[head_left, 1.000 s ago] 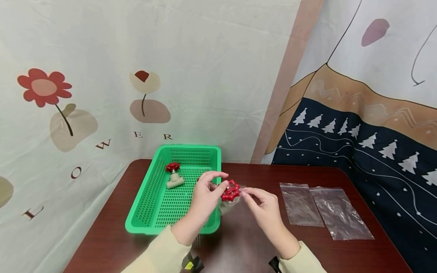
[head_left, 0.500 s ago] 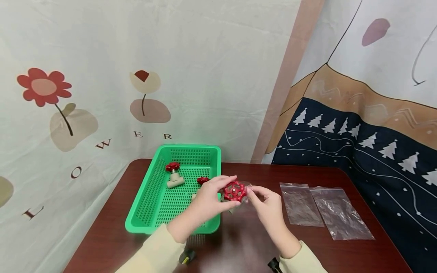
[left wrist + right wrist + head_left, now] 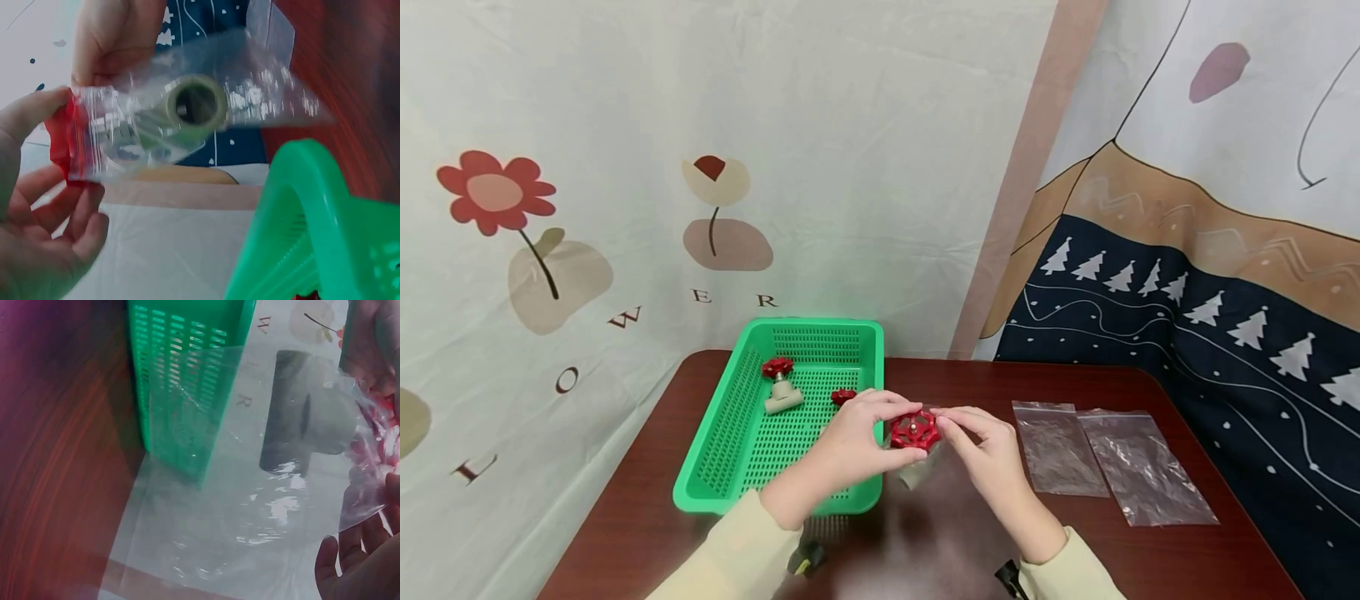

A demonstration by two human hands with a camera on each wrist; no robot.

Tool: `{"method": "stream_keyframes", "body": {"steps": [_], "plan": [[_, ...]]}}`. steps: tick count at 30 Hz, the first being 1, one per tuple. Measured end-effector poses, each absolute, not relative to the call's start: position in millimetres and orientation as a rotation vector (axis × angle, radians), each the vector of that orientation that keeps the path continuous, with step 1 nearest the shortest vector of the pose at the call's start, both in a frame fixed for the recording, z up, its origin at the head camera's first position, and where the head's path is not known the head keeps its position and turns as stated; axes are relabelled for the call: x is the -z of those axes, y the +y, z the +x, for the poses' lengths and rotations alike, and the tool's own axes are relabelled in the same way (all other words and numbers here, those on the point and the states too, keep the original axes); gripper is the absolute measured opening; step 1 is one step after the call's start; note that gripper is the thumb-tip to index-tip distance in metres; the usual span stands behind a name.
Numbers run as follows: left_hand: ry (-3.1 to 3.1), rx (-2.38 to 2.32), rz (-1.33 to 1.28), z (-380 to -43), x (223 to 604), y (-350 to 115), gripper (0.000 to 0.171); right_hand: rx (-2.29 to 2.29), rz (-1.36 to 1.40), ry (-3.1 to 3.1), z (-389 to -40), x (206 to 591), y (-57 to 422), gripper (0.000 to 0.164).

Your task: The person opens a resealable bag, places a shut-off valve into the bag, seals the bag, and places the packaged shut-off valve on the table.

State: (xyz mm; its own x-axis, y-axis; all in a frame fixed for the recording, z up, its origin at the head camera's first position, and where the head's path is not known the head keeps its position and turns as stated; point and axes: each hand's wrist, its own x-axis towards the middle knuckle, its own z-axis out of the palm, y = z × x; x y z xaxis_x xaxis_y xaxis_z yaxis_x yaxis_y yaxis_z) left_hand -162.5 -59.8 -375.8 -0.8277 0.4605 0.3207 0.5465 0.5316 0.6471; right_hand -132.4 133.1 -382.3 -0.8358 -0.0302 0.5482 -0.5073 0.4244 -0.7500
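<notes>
Valve (image 3: pixel 322 415), tubular body (image 3: pixel 287 419) in crinkly clear bag (image 3: pixel 275 506), left fingers (image 3: pixel 891 407) round scalloped red wheel (image 3: pixel 913 427), right fingers (image 3: pixel 961 415) tight on bag

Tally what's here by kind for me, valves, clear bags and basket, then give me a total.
Valves: 3 (one bagged, one partly hidden)
Bags: 3 (two on the table, one around a valve)
Basket: 1
Total: 7

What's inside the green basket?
The green basket holds a red-wheeled beige valve and, further right, a second red wheel. What's below that wheel is largely hidden by the left hand.
</notes>
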Motion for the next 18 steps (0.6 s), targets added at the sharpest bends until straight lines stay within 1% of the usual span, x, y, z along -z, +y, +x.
{"method": "stream_keyframes", "body": {"steps": [3, 9, 18], "plan": [[-2.612, 1.170, -0.974, -163.3, 376.5, -61.5, 0.049, -1.387, 0.496, -2.201, -132.3, 381.8, 134.3, 0.015], [-2.498, 1.155, -1.104, -164.6, 380.2, -63.0, 0.037, -1.394, 0.459, -2.185, -130.2, 379.8, 132.4, 0.018], [-2.311, 0.991, -1.261, -168.5, 381.1, -64.0, 0.032, -1.348, 0.464, -2.163, -128.0, 376.1, 128.4, 0.018]]}}
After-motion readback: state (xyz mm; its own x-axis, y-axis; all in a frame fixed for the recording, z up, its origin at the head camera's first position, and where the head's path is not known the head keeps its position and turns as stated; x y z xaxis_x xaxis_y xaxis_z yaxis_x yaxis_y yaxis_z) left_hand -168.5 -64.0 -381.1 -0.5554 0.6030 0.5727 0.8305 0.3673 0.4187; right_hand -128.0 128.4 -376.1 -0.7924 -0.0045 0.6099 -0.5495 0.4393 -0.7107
